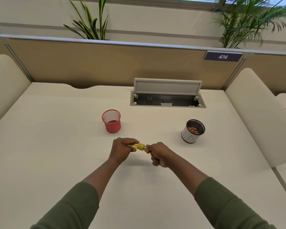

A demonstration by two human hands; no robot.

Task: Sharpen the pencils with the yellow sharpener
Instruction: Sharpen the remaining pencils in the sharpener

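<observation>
We've got our left hand [122, 148] fingers curled tight around the yellow sharpener [139, 146]; right hand [158, 153] at 3 o'clock pinches a barely visible pencil [145, 147].

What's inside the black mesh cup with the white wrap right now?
The black mesh cup holds a small pile of brownish shavings, seen through its open top. Its near wall hides the front of the bottom, so how much lies there cannot be told. No pencils stand in it.

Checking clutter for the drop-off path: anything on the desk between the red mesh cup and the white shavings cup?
Nothing: the head view shows bare desk between the red mesh cup and the white shavings cup.
</observation>
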